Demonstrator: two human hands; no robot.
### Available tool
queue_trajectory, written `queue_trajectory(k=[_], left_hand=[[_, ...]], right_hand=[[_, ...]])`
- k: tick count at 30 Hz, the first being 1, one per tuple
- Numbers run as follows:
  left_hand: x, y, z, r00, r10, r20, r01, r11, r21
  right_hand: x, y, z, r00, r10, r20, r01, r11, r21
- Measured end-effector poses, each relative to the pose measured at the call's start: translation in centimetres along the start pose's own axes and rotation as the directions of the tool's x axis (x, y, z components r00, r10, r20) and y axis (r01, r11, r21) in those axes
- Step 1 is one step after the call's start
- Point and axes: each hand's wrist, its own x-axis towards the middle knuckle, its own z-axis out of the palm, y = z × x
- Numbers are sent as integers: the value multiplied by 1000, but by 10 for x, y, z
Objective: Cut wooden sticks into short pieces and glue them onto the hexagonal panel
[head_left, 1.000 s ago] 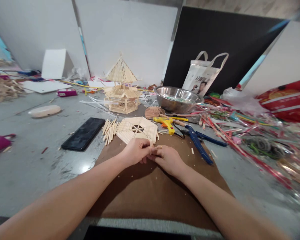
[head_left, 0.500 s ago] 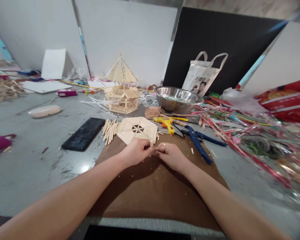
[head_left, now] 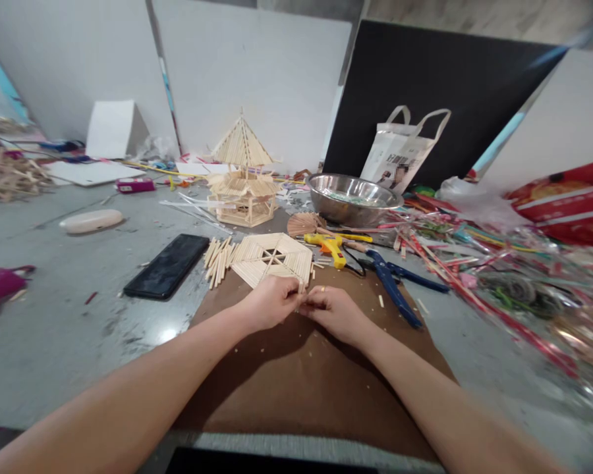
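My left hand (head_left: 271,303) and my right hand (head_left: 337,315) meet fingertip to fingertip above the brown mat (head_left: 296,388). Both are closed in a pinch. What lies between the fingertips is too small and covered to make out. Just beyond them is a hexagonal panel of thin wooden sticks (head_left: 251,262), with a spoked opening in its middle; my left hand hides part of its near edge. Loose short sticks (head_left: 219,262) lie in a pile at the panel's left. A yellow glue gun (head_left: 332,249) rests to its right, beside blue-handled pliers (head_left: 396,293).
Behind the panel stands a wooden-stick pavilion model (head_left: 244,178). A steel bowl (head_left: 353,204) is at its right, with a white tote bag (head_left: 402,155) behind. A black phone (head_left: 168,266) lies left of the mat. Tangled strips and wrappers (head_left: 474,263) cover the right side.
My hands stay together in nearly the same place, with only a slight shift of the right fingers. The whole view has moved a little; the other things stay put.
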Motion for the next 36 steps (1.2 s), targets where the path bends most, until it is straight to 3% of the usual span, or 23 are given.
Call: queue_trajectory(k=[15,23,36], left_hand=[[1,-4,1,992,122,28,-123,992,15],[-1,-4,8,996,52,-68,-52,999,2],[-1,-4,13,991,25,-134,-41,993,-113]], right_hand=[[2,0,6,997,82,0,-82,996,31],[1,-13,4,988,155,-11,-155,985,-70],[-1,-16,8,994,102,-32,-107,955,-275]])
